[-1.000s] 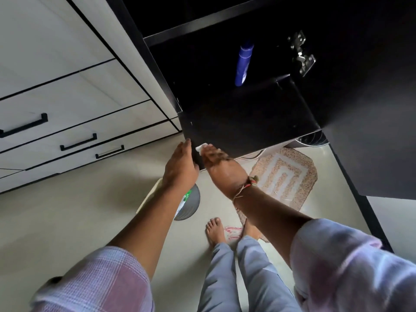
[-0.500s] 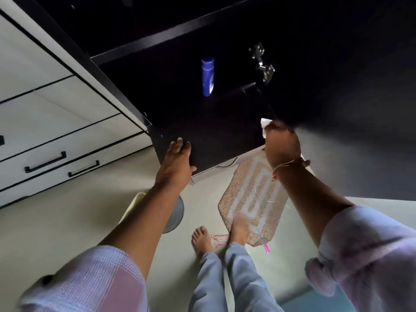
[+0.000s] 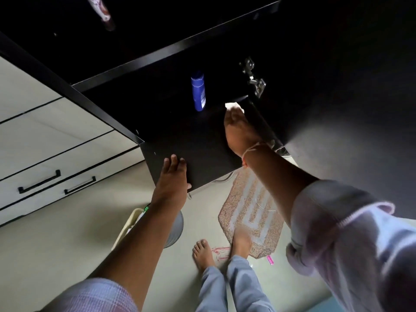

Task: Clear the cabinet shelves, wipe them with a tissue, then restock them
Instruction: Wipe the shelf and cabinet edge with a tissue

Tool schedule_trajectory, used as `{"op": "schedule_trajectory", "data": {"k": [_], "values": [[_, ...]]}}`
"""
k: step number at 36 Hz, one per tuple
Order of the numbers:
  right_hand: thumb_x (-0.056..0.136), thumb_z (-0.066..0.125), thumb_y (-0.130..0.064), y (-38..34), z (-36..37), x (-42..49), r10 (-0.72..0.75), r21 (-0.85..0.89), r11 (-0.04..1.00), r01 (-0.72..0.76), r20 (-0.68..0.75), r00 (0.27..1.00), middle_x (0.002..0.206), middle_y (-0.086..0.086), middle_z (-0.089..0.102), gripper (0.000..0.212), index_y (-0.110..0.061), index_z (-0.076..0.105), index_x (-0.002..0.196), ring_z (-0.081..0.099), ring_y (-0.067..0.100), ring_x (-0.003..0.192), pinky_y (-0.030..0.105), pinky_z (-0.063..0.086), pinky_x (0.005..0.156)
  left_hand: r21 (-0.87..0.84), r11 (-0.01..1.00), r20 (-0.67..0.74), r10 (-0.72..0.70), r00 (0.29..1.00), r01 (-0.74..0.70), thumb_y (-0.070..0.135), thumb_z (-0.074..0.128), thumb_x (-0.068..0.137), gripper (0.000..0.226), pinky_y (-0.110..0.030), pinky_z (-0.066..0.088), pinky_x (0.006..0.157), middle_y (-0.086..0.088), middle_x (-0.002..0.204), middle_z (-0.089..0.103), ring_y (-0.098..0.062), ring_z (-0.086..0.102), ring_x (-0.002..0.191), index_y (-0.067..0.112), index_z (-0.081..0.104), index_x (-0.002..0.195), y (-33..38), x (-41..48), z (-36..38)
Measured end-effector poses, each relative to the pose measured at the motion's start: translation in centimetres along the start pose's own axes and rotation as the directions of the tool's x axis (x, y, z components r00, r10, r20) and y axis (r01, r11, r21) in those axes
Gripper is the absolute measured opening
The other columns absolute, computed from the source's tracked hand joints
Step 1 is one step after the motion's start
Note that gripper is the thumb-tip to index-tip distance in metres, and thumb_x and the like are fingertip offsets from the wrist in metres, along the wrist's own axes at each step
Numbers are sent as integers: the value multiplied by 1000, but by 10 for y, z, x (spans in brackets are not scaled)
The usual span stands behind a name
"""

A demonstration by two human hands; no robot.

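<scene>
- At the left of the frame, pale drawer fronts (image 3: 56,154) with dark bar handles ran toward the lower left.
- In the upper left, a reddish-white object (image 3: 101,12) hung in the dark upper compartment; what it was could not be made out.
- Left of centre, the left hand (image 3: 173,176) lay flat with straight fingers on the front part of the dark cabinet shelf (image 3: 191,140), holding nothing.
- Below that forearm, a cream tray (image 3: 128,228) and a grey round bin (image 3: 175,230) on the floor were largely hidden.
- At centre, a blue bottle (image 3: 198,91) stood upright at the back of the shelf, its long axis running up the frame, cap uppermost.
- Right of centre, the right hand (image 3: 240,129) gripped a white tissue (image 3: 233,106) against the shelf's back right corner; only the tissue's top edge showed, and the fingers were hidden.
- Further right, a metal hinge (image 3: 254,79) sat on the cabinet's side, the door beyond it lost in shadow.
</scene>
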State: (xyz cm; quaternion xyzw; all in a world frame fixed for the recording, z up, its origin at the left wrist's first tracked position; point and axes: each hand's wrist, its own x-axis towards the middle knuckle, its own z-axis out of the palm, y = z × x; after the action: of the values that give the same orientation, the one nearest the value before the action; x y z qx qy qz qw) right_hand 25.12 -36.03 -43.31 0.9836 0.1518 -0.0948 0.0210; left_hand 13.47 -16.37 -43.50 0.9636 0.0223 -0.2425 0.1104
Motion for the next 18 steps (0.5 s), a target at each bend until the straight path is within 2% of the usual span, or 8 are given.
{"op": "schedule_trajectory", "data": {"k": [2,7,11,18], "values": [[104,21,-7,2,-7,13,25,82,996,-31,75,997,162,20,14,51,5,16,153,13,33,151,38,9,124,11,1000,17,1,1000,-2,23,61,93,80,-36,11,119,-19,161,5,-36,1,149,5,12,153,1,1,0],[101,21,0,10,-20,15,122,58,990,-127,76,990,159,27,16,52,11,12,151,15,34,151,39,7,123,22,1000,42,-4,999,3,24,61,93,80,-38,16,118,-20,161,3,-37,1,149,4,11,153,2,2,-1],[101,23,-1,17,-18,1,179,5,984,-180,82,980,156,35,16,51,18,12,147,16,42,148,43,12,124,10,1000,50,-17,999,16,22,61,93,80,-39,17,118,-20,161,3,-38,0,148,3,10,153,3,2,-1],[101,24,1,19,-18,-28,242,-7,970,-242,71,968,145,40,34,45,20,24,142,32,45,140,44,21,120,-5,999,68,-41,997,41,19,60,94,80,-41,17,119,-20,161,1,-37,-2,149,4,8,153,7,2,-4]]}}
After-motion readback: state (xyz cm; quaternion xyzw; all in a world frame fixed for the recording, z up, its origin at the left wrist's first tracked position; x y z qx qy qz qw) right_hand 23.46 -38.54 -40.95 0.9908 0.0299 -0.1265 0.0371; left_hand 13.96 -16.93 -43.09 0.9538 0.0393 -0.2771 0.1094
